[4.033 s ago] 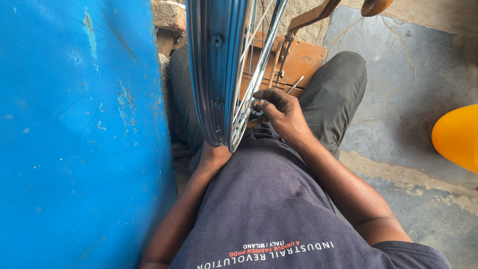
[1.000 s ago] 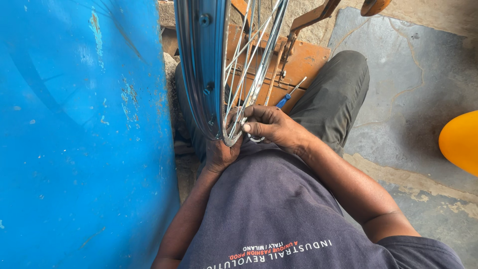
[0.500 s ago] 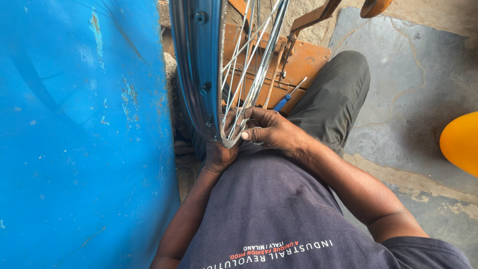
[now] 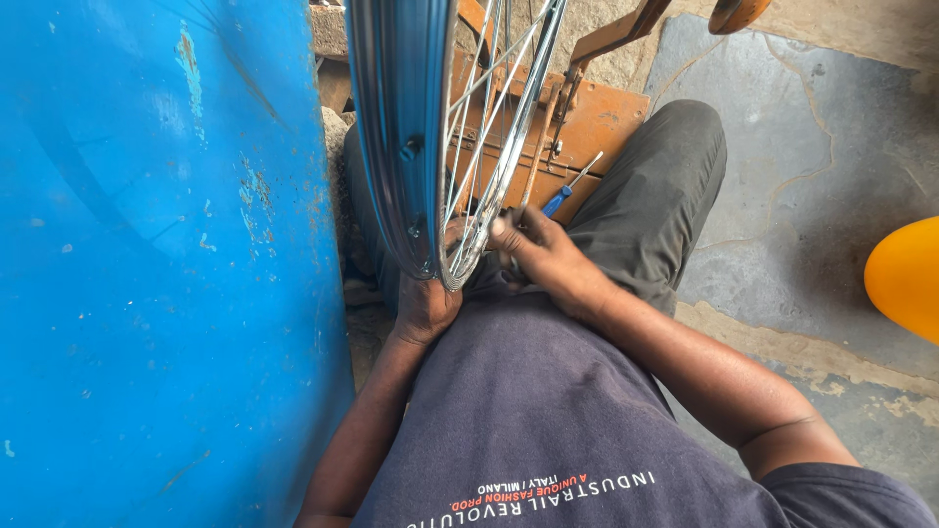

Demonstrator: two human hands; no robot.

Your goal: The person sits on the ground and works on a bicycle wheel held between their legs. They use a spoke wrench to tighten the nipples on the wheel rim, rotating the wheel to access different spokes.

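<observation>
while the bicycle wheel rim (image 4: 396, 137) stands upright on edge between the knees, both hands work at its lowest arc. the left hand (image 4: 425, 305) sits directly under the rim, palm up, fingers curled around the bottom of the blue-tinted metal band, holding it; the left forearm runs straight back from the rim toward the body, close along the blue barrel (image 4: 156, 264). the right hand (image 4: 538, 256) lies just right of the rim's bottom, wrist bent inward, fingers bunched at the spokes (image 4: 484, 147) where they meet the rim; what the fingertips pinch is too small to tell, though they are closed tight. the right elbow juts well out to the right of the rim. just beyond the right hand, right of the rim, a blue-handled screwdriver (image 4: 567, 191) rests on the orange metal stand (image 4: 597, 117), which sits behind the rim. the grey-trousered leg (image 4: 655, 196) stretches right of the rim over stone floor (image 4: 782, 147). a yellow rounded object (image 4: 905, 279) sits far right of the rim.
</observation>
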